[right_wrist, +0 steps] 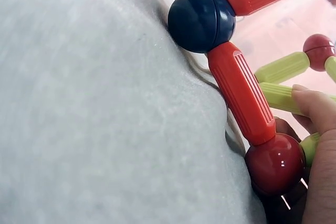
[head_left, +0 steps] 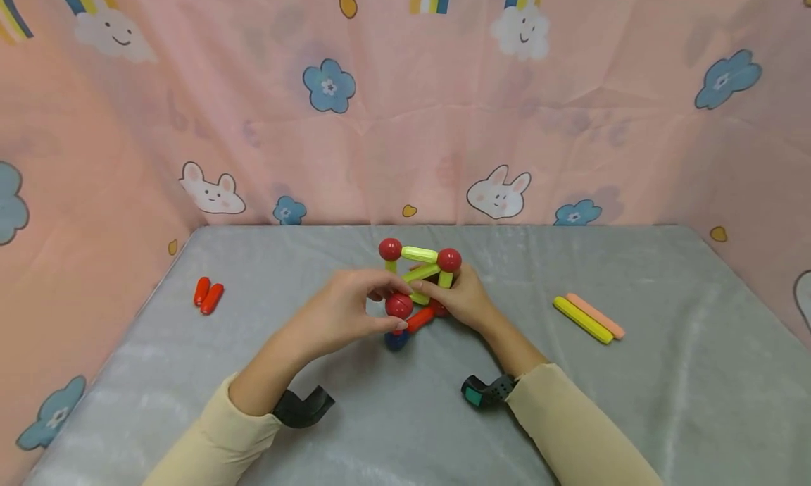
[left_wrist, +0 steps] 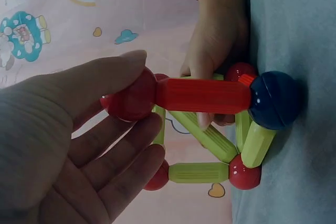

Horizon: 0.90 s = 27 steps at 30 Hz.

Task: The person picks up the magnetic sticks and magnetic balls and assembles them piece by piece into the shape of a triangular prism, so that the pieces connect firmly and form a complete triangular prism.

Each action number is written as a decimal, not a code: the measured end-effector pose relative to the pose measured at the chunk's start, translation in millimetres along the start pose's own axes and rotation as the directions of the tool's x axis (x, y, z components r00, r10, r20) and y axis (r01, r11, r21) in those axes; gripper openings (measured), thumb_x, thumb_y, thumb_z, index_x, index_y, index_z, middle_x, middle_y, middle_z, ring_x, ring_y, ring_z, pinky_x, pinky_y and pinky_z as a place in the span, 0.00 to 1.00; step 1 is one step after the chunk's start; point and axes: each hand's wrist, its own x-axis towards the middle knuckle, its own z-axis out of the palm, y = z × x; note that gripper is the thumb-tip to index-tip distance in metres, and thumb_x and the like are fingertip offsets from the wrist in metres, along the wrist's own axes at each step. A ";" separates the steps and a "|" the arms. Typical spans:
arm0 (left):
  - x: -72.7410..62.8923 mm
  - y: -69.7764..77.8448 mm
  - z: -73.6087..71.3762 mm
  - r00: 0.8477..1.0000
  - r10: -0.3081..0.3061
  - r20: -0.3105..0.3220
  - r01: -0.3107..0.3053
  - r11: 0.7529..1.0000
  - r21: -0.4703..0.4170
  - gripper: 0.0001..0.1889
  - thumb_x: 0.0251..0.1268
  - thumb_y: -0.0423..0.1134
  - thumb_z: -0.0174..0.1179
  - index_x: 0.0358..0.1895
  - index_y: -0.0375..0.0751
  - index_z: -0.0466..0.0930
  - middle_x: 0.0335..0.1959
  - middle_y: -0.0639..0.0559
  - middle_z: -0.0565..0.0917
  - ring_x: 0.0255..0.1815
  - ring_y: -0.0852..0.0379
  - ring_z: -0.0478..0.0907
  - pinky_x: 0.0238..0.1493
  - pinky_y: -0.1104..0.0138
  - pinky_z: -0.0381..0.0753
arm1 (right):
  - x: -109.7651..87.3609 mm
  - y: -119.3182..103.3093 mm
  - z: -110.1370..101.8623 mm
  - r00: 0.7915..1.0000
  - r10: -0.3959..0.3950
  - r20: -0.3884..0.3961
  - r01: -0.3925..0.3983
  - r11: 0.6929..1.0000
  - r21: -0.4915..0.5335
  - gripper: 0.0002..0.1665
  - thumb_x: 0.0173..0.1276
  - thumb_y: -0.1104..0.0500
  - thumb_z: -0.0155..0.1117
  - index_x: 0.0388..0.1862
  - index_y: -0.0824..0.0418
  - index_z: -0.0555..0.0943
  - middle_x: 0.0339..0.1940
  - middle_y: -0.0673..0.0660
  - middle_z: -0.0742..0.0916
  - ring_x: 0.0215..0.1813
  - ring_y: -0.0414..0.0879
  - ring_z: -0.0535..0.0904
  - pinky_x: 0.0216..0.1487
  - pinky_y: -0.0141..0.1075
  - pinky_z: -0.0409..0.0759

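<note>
A frame of ball joints and ribbed rods stands mid-table. In the head view my left hand (head_left: 336, 306) is at its near left corner. Thumb and fingers pinch a red ball (left_wrist: 131, 97), which tops an upright red rod (left_wrist: 205, 94) rising from a dark blue ball (left_wrist: 275, 100). A second red rod (right_wrist: 241, 95) runs low from the blue ball to another red ball (right_wrist: 275, 163). On the far right side my right hand (head_left: 467, 299) grips the frame, thumb on a green rod (right_wrist: 279, 96). Red balls and green rods form the far side; my fingers hide part of it.
Two short red rods (head_left: 212, 298) lie at the left of the grey-covered table (head_left: 633, 415). To the right, a long yellow rod (head_left: 583, 320) and a peach rod (head_left: 595, 315) lie side by side. A patterned pink curtain (head_left: 393, 162) hangs behind the table.
</note>
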 end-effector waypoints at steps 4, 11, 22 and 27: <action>1.0 -1.5 1.7 1.000 -0.008 0.019 0.008 1.000 0.013 0.18 0.57 0.41 0.75 0.52 0.46 0.85 0.44 0.59 0.87 0.44 0.63 0.81 0.54 0.63 0.83 | -0.4 -1.0 -1.6 1.000 0.013 -0.002 -0.013 1.000 0.009 0.17 0.66 0.63 0.72 0.53 0.63 0.83 0.48 0.64 0.89 0.42 0.38 0.85 0.49 0.29 0.84; 3.1 -1.8 4.2 0.993 -0.077 0.088 0.074 0.997 0.038 0.22 0.57 0.39 0.75 0.56 0.47 0.82 0.44 0.58 0.87 0.44 0.61 0.83 0.51 0.61 0.84 | -1.4 -2.2 -1.8 0.999 0.038 -0.011 -0.038 0.999 0.003 0.17 0.66 0.62 0.72 0.53 0.62 0.83 0.48 0.62 0.89 0.43 0.40 0.85 0.49 0.29 0.84; -1.0 -32.7 5.6 0.947 -0.153 0.282 0.167 0.985 -0.029 0.22 0.55 0.35 0.75 0.54 0.41 0.82 0.46 0.51 0.87 0.46 0.55 0.85 0.49 0.64 0.85 | 0.9 -3.0 0.1 0.999 0.049 0.010 -0.049 0.999 0.015 0.18 0.65 0.61 0.73 0.54 0.62 0.83 0.49 0.62 0.89 0.43 0.41 0.85 0.48 0.30 0.84; -2.5 -62.6 -1.3 0.901 -0.197 0.386 0.239 0.969 -0.062 0.16 0.57 0.34 0.73 0.49 0.37 0.83 0.46 0.48 0.86 0.45 0.56 0.83 0.51 0.63 0.83 | 4.0 -3.4 -4.2 0.995 0.053 0.088 -0.053 0.999 -0.006 0.17 0.66 0.60 0.72 0.53 0.61 0.83 0.48 0.61 0.90 0.43 0.44 0.85 0.47 0.31 0.84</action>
